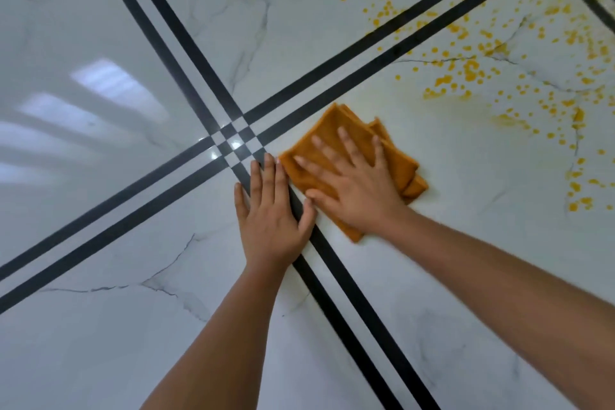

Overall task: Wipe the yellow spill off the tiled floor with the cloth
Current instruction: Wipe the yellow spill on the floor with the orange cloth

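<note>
Both hands lie flat, fingers straight: right hand on folded orange cloth, left hand on glossy tile.

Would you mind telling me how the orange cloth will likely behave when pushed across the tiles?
Probably floppy: the cloth lies in soft, uneven folded layers. It likely slides easily, as the tiled floor looks glossy.

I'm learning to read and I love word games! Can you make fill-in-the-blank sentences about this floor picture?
1. The right hand presses flat on the ____.
2. The left hand lies flat on the floor, holding ____.
3. The spill is coloured ____.

Missing words: cloth; nothing; yellow.
</note>
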`<state>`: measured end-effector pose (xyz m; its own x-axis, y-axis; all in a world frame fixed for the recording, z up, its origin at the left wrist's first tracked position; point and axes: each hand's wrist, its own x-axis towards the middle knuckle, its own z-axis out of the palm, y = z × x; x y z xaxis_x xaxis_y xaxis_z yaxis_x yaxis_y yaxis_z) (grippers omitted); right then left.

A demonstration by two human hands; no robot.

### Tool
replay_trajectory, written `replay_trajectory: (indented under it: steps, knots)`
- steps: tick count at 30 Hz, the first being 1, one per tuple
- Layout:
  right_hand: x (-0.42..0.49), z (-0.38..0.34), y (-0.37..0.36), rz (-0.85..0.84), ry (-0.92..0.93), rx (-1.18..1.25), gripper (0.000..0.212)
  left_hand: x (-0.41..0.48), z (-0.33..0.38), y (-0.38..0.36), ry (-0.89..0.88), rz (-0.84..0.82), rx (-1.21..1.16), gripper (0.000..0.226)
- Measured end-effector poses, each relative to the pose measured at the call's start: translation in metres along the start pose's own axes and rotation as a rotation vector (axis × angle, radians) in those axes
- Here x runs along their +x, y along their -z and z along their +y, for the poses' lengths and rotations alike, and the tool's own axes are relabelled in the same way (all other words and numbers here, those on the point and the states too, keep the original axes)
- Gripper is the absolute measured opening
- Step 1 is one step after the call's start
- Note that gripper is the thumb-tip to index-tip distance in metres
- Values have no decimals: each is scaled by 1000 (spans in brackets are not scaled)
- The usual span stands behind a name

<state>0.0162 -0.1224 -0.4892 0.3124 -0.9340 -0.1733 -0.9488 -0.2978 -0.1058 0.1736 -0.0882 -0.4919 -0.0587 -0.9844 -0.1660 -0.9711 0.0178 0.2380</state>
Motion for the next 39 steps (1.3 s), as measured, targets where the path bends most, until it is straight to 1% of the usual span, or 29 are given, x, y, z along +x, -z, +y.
replay_trajectory:
  steps: [1, 2, 4, 5, 6, 8, 9, 10, 12, 13, 14, 15, 16, 17, 18, 21, 22, 24, 25, 26, 28, 29, 30, 32, 33, 34, 36, 37, 39]
  knots:
    - [2, 14, 3, -7, 36, -27, 61, 1, 1, 1, -7, -11, 1, 72]
    - [12, 25, 6, -7, -40, -41, 60, 1, -1, 2, -8, -21, -2, 72]
    - [27, 29, 10, 24, -346, 52, 60, 1, -1, 3, -9, -29, -10, 71]
    - [26, 22, 7, 60, -405, 68, 60, 1, -1, 3, -9, -27, -15, 71]
    - [21, 13, 2, 83, -340, 63, 60, 1, -1, 3, -12, -24, -17, 72]
    - [1, 15, -5, 68, 37, -4, 58, 2, -1, 3, -19, -17, -19, 72]
    - [-1, 28, -3, 32, 154, -33, 58, 3, -1, 3, -22, -18, -19, 72]
    - [1, 40, 1, 6, 133, -62, 58, 2, -1, 3, -21, -30, -21, 71]
    - [5, 45, 11, 26, -219, 24, 58, 1, 0, 4, -27, -54, -13, 72]
    - [1, 38, 9, 52, -337, 41, 58, 1, -1, 4, -27, -60, -19, 72]
    - [-3, 31, 7, 58, -300, 41, 58, 3, -1, 5, -26, -59, -33, 72]
    - [-13, 29, 0, 34, -145, 26, 57, 3, 0, 6, -44, -64, -36, 71]
    - [-21, 40, -2, 32, 75, -36, 56, 6, 5, 6, -78, -65, -38, 71]
    - [-21, 61, -1, 18, 192, -77, 55, 10, 11, 4, -131, -75, -34, 70]
    - [-16, 78, 2, 18, 131, -80, 55, 13, 19, 3, -177, -97, -28, 70]
    - [-5, 80, 8, 132, -504, 46, 59, 22, 42, -1, -193, -104, -47, 69]
    - [-8, 75, 6, 142, -533, 54, 59, 26, 52, -1, -206, -108, -57, 69]
    - [-24, 85, 1, 97, -226, -12, 58, 30, 64, -5, -229, -115, -62, 69]
    - [-25, 104, 4, 69, -117, -35, 58, 32, 69, -6, -234, -122, -56, 70]
    - [-21, 124, 8, 49, -172, -26, 58, 33, 73, -7, -235, -132, -46, 70]
    - [-15, 143, 14, 140, -576, 94, 61, 37, 82, -9, -238, -141, -25, 70]
    - [-15, 142, 11, 180, -706, 96, 61, 38, 88, -10, -236, -138, -25, 70]
    - [-19, 139, 9, 194, -674, 83, 60, 42, 97, -11, -241, -133, -28, 71]
    - [-32, 151, 5, 135, -308, -12, 58, 48, 112, -15, -263, -123, -27, 73]
    - [-33, 171, 9, 104, -218, -35, 58, 52, 120, -17, -271, -114, -28, 74]
    - [-29, 189, 14, 87, -299, -13, 58, 55, 128, -18, -272, -108, -22, 75]
    - [-28, 211, 19, 145, -647, 79, 56, 61, 147, -22, -285, -95, 0, 76]
    - [-31, 215, 15, 166, -657, 80, 56, 63, 156, -24, -294, -86, 3, 76]
    - [-48, 221, 11, 114, -301, 54, 57, 67, 174, -28, -323, -81, 19, 76]
